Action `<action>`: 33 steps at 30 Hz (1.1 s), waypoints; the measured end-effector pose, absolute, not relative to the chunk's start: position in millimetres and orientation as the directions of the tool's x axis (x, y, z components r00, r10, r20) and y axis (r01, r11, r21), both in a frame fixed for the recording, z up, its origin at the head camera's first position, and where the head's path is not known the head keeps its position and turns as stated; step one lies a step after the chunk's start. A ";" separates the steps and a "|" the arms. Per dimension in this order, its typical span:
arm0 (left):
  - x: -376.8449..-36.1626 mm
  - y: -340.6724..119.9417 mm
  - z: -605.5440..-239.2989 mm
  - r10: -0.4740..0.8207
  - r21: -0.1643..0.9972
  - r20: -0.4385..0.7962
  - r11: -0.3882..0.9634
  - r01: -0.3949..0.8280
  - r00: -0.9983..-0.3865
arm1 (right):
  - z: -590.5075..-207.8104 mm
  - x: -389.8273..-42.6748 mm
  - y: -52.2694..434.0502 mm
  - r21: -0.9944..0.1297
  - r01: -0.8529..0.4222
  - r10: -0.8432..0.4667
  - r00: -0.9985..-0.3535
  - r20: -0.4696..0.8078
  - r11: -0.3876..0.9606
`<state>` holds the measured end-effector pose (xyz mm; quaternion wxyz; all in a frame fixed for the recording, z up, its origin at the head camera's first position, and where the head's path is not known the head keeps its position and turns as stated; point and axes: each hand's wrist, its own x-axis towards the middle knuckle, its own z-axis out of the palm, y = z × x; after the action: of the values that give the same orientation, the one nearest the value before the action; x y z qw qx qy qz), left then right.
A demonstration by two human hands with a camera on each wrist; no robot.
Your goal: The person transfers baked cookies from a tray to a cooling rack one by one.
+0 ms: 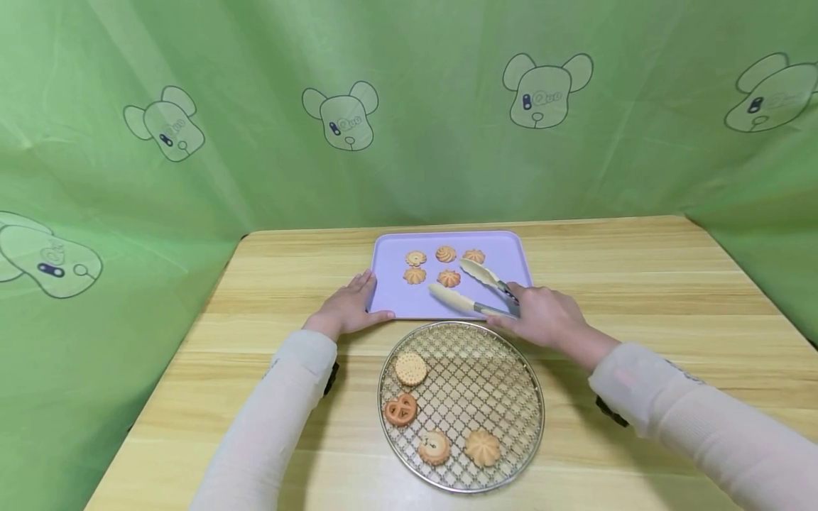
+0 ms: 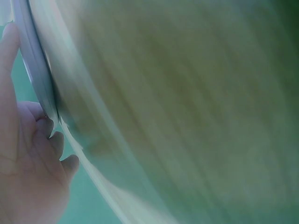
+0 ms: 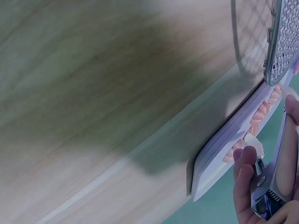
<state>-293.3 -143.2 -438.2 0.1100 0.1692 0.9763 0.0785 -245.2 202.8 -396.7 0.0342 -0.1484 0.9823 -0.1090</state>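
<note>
My right hand grips a pair of kitchen tongs with cream scalloped tips and metal arms. Their tips are spread apart over the lilac tray, the upper one close by the cookies. Several baked cookies lie on that tray, among them a swirled one and a flower-shaped one. At the tray's near left corner rests my left hand, fingers along the left side and thumb extended along the front edge. The right wrist view shows fingers wrapped around the tongs' handle.
Just in front of the tray is a round wire rack. On it lie a round dotted biscuit, a pretzel, a round cookie with a face-like pattern and a flower-shaped cookie. A green curtain surrounds the wooden table.
</note>
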 end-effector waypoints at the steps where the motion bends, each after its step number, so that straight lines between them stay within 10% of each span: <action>1: -293.3 -143.0 -438.2 0.348 0.190 -0.188 0.930 0.314 -0.918 | -396.3 -245.4 202.7 -0.224 -0.285 -0.300 -0.953 -0.037 0.932; 33: -291.6 -142.3 -435.5 0.356 0.190 -0.195 0.928 0.321 -0.914 | -398.9 -262.3 199.3 -0.158 -0.306 -0.314 -0.949 -0.024 0.939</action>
<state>-291.6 -142.3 -435.5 0.1137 0.1734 0.9752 0.0773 -262.3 199.3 -398.9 0.0242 -0.1574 0.9843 -0.0765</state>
